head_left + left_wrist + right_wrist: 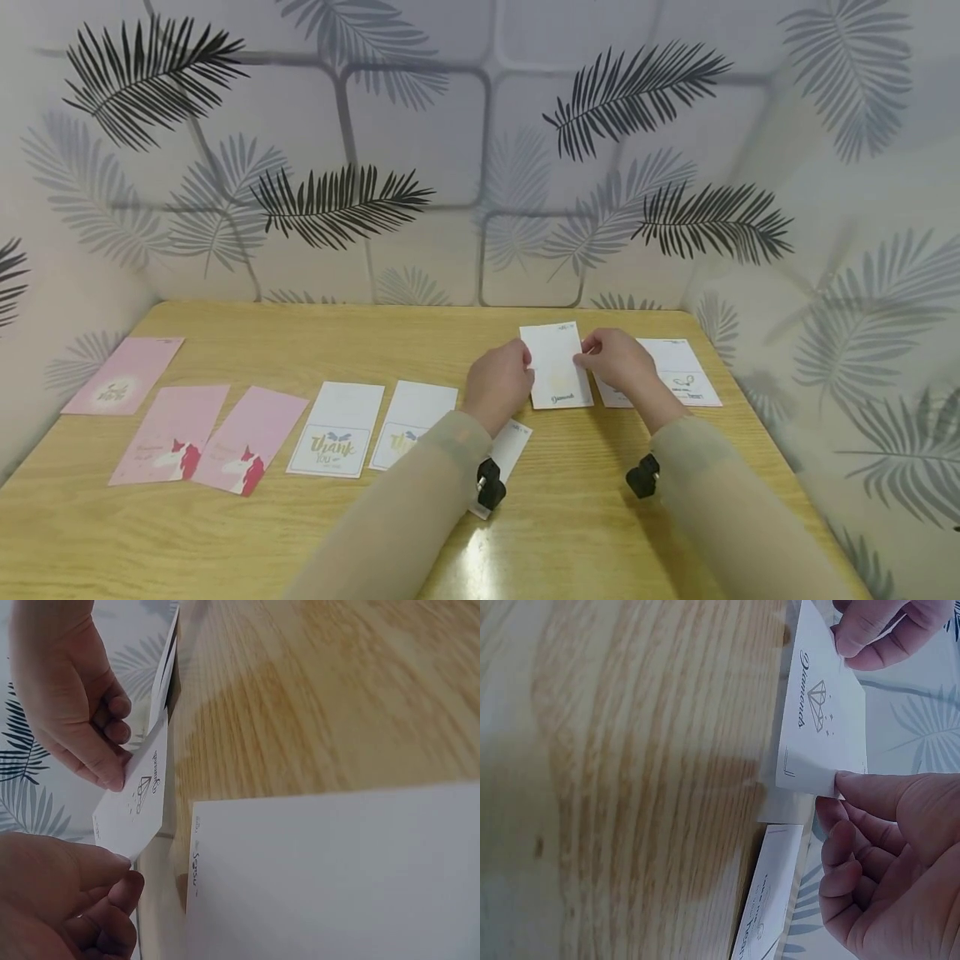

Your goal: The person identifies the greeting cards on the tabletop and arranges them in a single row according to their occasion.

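A white card with a diamond drawing and the word "Diamonds" (557,367) is held between both hands near the back of the wooden table. My left hand (498,383) pinches its left edge between thumb and fingers. On the opposite edge, my right hand (618,362) pinches it the same way, as the right wrist view shows with the printed face of the card (821,712). Beneath my left wrist lies another white card (516,446), partly covered by the sleeve. Two white cards lie by my right hand, one with a small leaf-like print (678,371), the other mostly hidden.
Two white "Thank you" cards (330,429) lie left of my left forearm, one partly covered. Further left are two pink cards with a red-and-white figure (172,433) and a plain pink card (123,375). A leaf-patterned curtain (420,250) surrounds the table's back and sides.
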### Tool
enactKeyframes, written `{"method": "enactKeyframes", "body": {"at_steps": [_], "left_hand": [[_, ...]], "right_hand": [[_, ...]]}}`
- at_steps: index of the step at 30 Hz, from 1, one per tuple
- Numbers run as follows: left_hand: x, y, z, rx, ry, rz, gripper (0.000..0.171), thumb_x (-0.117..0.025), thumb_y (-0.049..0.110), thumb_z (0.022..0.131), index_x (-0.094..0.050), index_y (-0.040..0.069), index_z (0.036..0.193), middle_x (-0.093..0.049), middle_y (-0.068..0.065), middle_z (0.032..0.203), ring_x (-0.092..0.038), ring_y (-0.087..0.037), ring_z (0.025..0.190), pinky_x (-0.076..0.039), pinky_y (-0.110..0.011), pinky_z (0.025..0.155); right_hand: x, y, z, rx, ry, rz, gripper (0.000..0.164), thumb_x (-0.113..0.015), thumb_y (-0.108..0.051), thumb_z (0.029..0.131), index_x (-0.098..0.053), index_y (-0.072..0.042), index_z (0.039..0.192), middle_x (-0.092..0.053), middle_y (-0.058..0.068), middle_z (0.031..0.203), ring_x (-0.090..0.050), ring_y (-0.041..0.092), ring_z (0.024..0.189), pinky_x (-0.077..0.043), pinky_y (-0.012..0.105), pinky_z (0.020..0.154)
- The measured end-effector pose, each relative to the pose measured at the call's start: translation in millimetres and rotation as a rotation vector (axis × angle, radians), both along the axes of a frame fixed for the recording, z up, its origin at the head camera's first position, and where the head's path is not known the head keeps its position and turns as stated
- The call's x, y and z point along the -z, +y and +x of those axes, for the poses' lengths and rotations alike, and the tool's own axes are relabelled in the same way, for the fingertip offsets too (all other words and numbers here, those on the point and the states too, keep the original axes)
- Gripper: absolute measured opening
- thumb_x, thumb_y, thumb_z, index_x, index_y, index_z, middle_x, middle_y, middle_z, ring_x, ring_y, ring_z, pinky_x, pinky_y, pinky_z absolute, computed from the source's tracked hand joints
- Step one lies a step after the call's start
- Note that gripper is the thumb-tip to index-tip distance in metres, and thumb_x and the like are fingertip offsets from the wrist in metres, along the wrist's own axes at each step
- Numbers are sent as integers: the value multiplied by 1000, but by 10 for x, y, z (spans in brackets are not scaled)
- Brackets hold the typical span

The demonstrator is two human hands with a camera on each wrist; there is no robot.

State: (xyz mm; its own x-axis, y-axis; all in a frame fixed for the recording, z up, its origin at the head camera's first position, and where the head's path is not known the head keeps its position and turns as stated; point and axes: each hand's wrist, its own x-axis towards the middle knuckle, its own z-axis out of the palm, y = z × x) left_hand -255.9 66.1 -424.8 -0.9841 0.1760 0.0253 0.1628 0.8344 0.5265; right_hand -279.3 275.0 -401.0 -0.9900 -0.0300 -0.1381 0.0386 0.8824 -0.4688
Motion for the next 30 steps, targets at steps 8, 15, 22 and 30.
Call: {"method": "enactKeyframes", "body": {"at_steps": [8,15,22,30], "left_hand": [[86,47,-15,3,51,-50,11,-72,17,107,-75,9,113,-79,-5,103,-74,-24,91,-59,-41,83],[74,76,4,23,83,-84,13,-70,15,108,-77,9,117,-80,-6,105,-76,-25,94,-60,-41,81],[52,96,6,37,94,-126,14,-67,15,109,-78,9,117,-81,-6,107,-78,-25,95,-62,-41,80],[77,137,-22,39,101,-199,13,-67,17,111,-77,10,114,-80,-4,98,-77,-23,86,-62,-40,73]], "right_hand": [[72,-9,-54,-7,20,52,27,-75,-28,105,-75,-4,118,-75,12,116,-65,31,100,-52,48,87],[112,-14,-60,12,21,80,23,-76,-27,105,-75,-5,111,-74,12,112,-64,31,97,-52,49,88],[135,-17,-53,15,28,85,22,-77,-26,104,-75,-5,109,-75,13,113,-64,32,97,-52,50,89],[132,-38,-56,33,17,103,22,-76,-25,105,-76,-4,111,-75,13,113,-65,32,96,-52,50,89]]}}
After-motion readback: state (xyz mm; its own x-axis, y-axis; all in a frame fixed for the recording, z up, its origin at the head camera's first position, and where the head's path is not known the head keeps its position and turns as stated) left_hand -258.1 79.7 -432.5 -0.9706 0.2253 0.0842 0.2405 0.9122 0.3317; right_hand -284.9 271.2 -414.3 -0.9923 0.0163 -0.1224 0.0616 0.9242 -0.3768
